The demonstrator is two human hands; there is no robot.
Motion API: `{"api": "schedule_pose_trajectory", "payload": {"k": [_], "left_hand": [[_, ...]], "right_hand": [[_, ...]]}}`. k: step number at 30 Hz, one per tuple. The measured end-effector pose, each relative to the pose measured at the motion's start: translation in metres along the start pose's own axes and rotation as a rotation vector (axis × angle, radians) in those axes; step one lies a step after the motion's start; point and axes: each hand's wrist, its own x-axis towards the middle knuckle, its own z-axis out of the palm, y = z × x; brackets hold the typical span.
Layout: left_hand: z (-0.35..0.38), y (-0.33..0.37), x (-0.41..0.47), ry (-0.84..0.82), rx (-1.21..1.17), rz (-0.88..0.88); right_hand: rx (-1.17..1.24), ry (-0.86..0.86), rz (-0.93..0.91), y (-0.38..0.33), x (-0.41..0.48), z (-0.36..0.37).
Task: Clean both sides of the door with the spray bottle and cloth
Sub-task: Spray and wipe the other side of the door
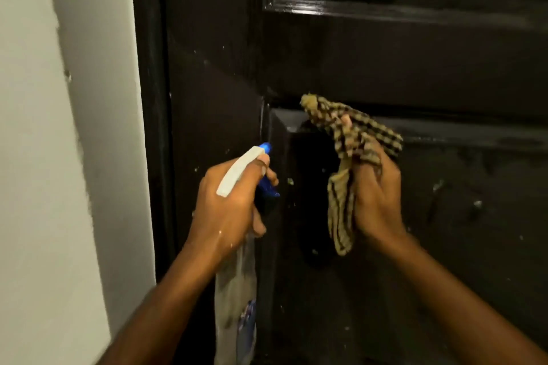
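Spraying comes first: your left hand (pixel 228 204) grips the spray bottle (pixel 237 290), your right hand (pixel 376 195) clutches the cloth (pixel 347 157); next, probably wipe the door (pixel 385 62).

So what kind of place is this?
Probably a doorway inside a home: a glossy black panelled door beside a pale painted wall, and a spray bottle and checked cloth held up to it.

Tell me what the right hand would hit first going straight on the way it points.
Likely the door, at its lower panel's top edge, cloth leading; the gap from the right hand is unclear.
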Motion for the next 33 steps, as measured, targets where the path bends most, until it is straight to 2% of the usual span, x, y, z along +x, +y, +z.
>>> {"api": "schedule_pose_trajectory", "payload": {"k": [3,7,11,14,18,23,26,28,30,33], "left_hand": [[0.001,-0.019,-0.031,0.033,-0.032,0.049],[0.002,-0.021,-0.085,0.048,-0.017,0.084],[0.010,0.002,-0.140,0.063,-0.012,0.055],[0.021,0.020,-0.176,0.071,-0.012,0.017],[0.037,0.034,-0.208,0.070,-0.047,-0.014],[0.069,0.017,-0.213,0.015,-0.075,-0.052],[0.102,-0.006,-0.186,-0.051,-0.066,-0.091],[0.123,-0.014,-0.154,-0.090,-0.070,-0.116],[0.142,-0.017,-0.126,-0.122,-0.069,-0.124],[0.168,-0.010,-0.108,-0.167,-0.080,-0.123]], "right_hand": [[0.261,0.149,0.211,-0.017,0.002,-0.002],[0.596,0.203,0.505,-0.037,-0.017,-0.019],[0.789,0.339,0.891,-0.066,-0.077,-0.053],[0.905,0.381,1.061,-0.088,-0.119,-0.086],[0.920,0.511,1.007,-0.108,-0.142,-0.122],[0.814,0.615,0.874,-0.082,-0.136,-0.149],[0.745,0.660,0.705,-0.042,-0.124,-0.162],[0.702,0.784,0.569,-0.012,-0.104,-0.171],[0.612,0.881,0.480,0.010,-0.090,-0.182],[0.519,0.921,0.398,0.024,-0.086,-0.200]]}}
